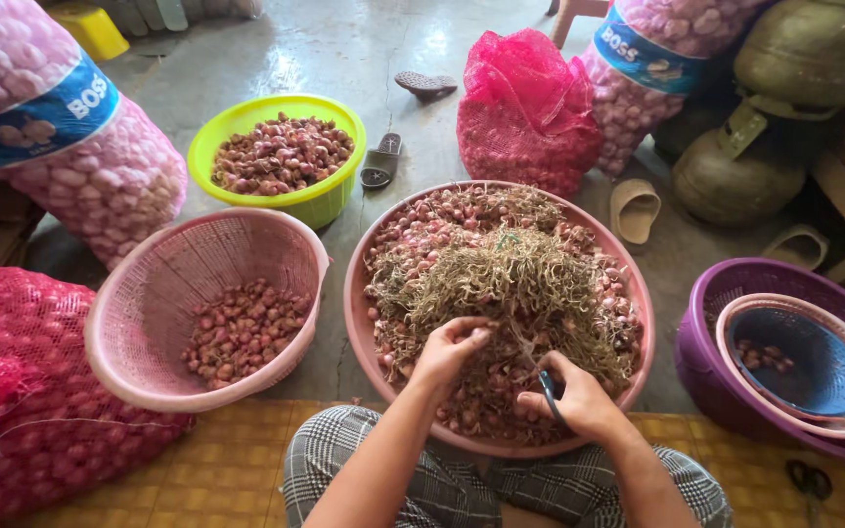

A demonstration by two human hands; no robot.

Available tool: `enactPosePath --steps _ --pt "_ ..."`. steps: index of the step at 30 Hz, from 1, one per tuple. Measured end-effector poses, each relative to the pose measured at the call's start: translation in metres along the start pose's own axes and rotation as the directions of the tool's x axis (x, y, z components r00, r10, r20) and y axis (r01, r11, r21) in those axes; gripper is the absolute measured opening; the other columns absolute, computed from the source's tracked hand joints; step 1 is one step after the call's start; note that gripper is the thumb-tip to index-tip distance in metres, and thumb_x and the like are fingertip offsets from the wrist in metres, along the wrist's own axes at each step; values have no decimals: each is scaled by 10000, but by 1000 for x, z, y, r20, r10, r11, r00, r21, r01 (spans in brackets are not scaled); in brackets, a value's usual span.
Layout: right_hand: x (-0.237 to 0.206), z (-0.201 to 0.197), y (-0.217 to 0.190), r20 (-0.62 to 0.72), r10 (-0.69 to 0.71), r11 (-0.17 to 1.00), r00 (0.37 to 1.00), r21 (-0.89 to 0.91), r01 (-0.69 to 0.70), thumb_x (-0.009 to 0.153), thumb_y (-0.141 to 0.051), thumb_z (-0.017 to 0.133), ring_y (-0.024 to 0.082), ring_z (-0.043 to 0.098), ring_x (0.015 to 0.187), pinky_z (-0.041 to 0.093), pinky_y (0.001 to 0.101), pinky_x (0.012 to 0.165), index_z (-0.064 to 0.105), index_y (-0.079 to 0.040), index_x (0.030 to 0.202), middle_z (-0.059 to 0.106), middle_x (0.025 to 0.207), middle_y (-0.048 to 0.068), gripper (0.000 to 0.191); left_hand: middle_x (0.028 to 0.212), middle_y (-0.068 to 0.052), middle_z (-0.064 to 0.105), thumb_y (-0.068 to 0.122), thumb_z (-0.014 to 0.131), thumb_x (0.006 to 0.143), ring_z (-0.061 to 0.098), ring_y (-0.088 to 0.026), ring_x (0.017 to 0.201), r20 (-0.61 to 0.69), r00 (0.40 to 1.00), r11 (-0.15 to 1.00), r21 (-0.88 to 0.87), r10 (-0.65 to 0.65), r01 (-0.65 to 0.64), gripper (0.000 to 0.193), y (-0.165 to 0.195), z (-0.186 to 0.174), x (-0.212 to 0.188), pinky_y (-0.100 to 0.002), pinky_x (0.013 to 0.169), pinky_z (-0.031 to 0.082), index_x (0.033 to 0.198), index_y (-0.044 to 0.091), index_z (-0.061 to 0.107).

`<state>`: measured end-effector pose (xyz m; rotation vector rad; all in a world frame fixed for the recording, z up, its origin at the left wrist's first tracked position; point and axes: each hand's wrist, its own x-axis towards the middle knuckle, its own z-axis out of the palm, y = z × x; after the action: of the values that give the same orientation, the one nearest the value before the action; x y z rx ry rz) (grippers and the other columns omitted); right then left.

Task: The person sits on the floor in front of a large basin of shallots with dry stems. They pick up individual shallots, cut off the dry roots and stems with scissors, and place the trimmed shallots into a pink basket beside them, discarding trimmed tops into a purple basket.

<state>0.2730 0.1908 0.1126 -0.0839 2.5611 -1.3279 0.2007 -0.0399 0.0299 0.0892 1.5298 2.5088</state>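
We count two hands over one wide pink basin (pixel 356 293) that sits just ahead of our knees; it is heaped with small reddish shallots (pixel 413 230) under a tangle of dry, wiry roots and stalks (pixel 515 279); our left hand (pixel 450 350) is curled shut on a bunch of those stalks at the near side of the heap; our right hand (pixel 579 399) is closed around a pair of dark-handled scissors (pixel 547 389), though we cannot tell how far the blades stand apart.

To the left we see one pink slotted plastic basket (pixel 149 293), tilted, with a shallow layer of trimmed shallots inside; behind it, one smooth yellow-green bowl (pixel 330 200) is filled with more; on the right, a purple tub (pixel 711 293) holds a pink basket and a blue mesh basket (pixel 823 367) nested together, three round vessels in one stack.

We count five net sacks: two pale ones with blue bands (pixel 46 122), three of red mesh (pixel 525 108); loose sandals lie on the grey concrete floor (pixel 344 49); a second pair of scissors (pixel 810 481) rests on the woven yellow mat (pixel 198 469).
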Motion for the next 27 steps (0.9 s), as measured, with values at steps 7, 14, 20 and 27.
enactPosePath --steps 7,14,20,27 --pt "-19 20 -8 -32 -14 993 999 -117 10 653 -481 883 181 593 682 530 363 661 633 -82 1050 633 721 89 616 1118 -102 754 -1 759 895 706 -164 976 -46 998 856 -512 48 -65 205 -3 -13 -19 -269 852 542 1045 49 628" --pt "-23 55 -24 -42 -1 984 999 -175 -7 646 -502 891 206 616 690 531 379 685 618 -74 1035 647 728 92 640 1063 -109 741 22 739 902 703 -195 943 -146 988 807 -577 46 -123 256 -12 -4 -32 -295 855 562 1151 57 691" --pt "-7 60 -14 -54 -54 997 997 -61 51 676 -447 894 139 610 675 517 331 642 641 -54 964 666 712 38 549 1036 -89 743 48 736 922 713 -180 939 -73 994 840 -541 -79 27 237 -30 -1 -43 -332 827 585 1148 46 664" --pt "-3 61 12 0 -59 985 998 162 59 741 -246 926 46 461 613 366 251 515 599 -39 865 540 648 -30 407 1010 -79 749 79 741 928 705 -176 881 -89 989 875 -481 -115 58 244 -33 -3 -45 -326 795 593 1163 23 702"
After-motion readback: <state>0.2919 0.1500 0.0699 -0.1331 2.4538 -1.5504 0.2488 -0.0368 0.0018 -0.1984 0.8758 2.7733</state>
